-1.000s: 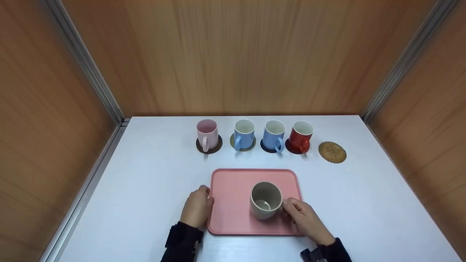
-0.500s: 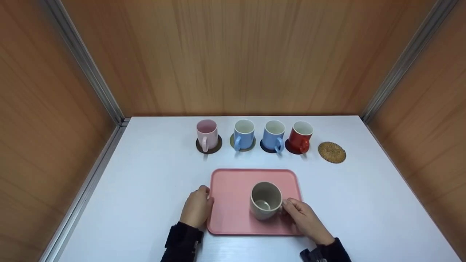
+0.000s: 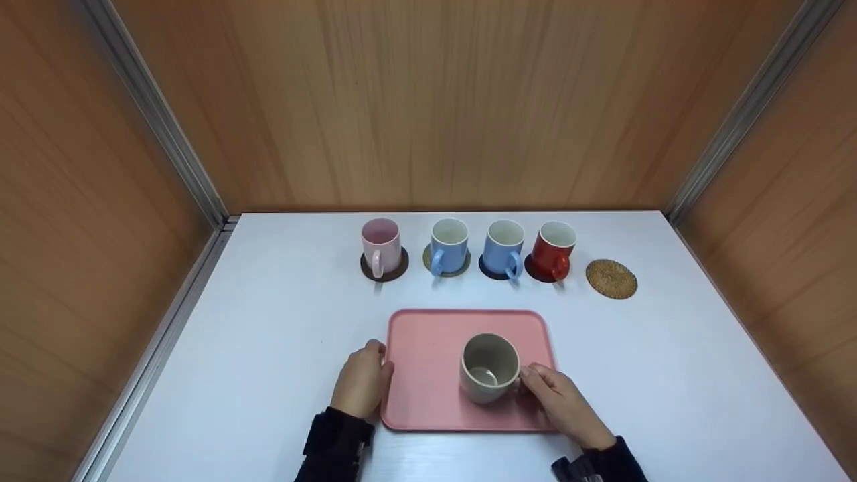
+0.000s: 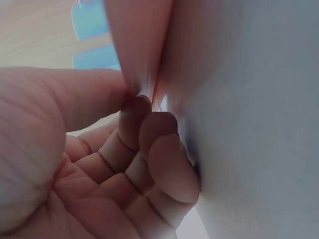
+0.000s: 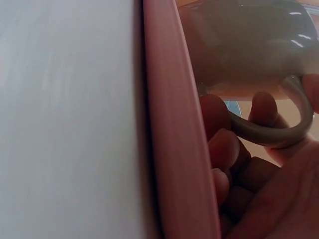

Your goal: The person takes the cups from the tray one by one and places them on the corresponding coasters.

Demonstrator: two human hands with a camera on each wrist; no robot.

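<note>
On the white table lies a pink rectangular tray [image 3: 423, 375], with a grey-beige mug [image 3: 479, 390] upright over its right half. My left hand [image 3: 361, 381] pinches the tray's left rim; in the left wrist view the thumb and forefinger meet on the edge, the other fingers curled below. My right hand [image 3: 561, 404] grips the mug's handle [image 5: 266, 135], which shows its loop with fingers through and around it in the right wrist view. The head view cannot tell whether the mug's base touches the tray.
Behind the tray stand a pink mug [image 3: 381, 244], two blue mugs [image 3: 455, 254] and a red mug [image 3: 549, 258], each on a round coaster. A woven coaster [image 3: 611, 279] lies at the right, with nothing on it. Wooden panels [image 3: 435, 107] enclose the back and sides.
</note>
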